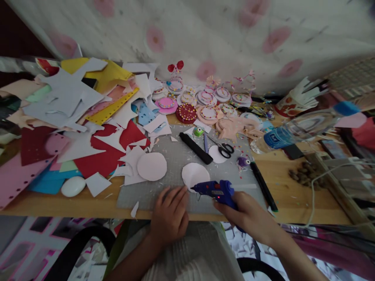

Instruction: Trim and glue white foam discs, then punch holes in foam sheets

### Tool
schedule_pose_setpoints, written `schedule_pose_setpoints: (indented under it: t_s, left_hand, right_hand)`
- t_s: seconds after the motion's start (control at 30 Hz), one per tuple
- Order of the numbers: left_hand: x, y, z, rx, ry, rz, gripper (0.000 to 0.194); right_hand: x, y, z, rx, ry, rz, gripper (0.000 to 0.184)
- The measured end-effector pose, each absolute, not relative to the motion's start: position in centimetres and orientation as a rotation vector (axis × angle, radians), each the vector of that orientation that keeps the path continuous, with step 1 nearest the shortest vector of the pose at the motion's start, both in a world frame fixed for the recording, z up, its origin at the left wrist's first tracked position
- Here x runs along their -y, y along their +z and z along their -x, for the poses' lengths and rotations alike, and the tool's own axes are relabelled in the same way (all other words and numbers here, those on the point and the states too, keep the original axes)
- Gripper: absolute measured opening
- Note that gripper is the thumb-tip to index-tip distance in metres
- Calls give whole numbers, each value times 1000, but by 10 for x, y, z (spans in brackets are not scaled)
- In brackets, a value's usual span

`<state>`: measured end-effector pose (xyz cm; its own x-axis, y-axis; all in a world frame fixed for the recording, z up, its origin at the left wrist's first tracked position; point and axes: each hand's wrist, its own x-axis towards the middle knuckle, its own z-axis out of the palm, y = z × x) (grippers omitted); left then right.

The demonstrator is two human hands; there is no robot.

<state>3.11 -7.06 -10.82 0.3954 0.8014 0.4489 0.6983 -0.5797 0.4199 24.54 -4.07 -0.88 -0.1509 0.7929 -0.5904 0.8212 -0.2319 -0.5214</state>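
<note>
My right hand is wrapped round the grip of a blue hot glue gun with a small red light lit on its side. The gun's nozzle points left, over the lower edge of a round white disc on the grey cutting mat. My left hand lies at the front of the mat, fingers stretched forward and thumb apart. Its index fingertip is at the disc's lower left edge; I cannot tell whether it presses on it. Another pale disc lies to the left.
Foam sheet scraps heap up at left. Decorated round pieces line the back. Black-handled scissors, a black bar and a black marker lie around the mat. A plastic bottle and a paper cup are at right.
</note>
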Motion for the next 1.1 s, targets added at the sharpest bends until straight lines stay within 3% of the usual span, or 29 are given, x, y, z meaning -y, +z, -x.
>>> schedule_pose_setpoints:
  t_s: [1.1]
  left_hand:
    - [68, -104, -33, -1394, 870, -2549, 45]
  right_hand:
    - [47, -13, -284, -1869, -1234, -2237, 45]
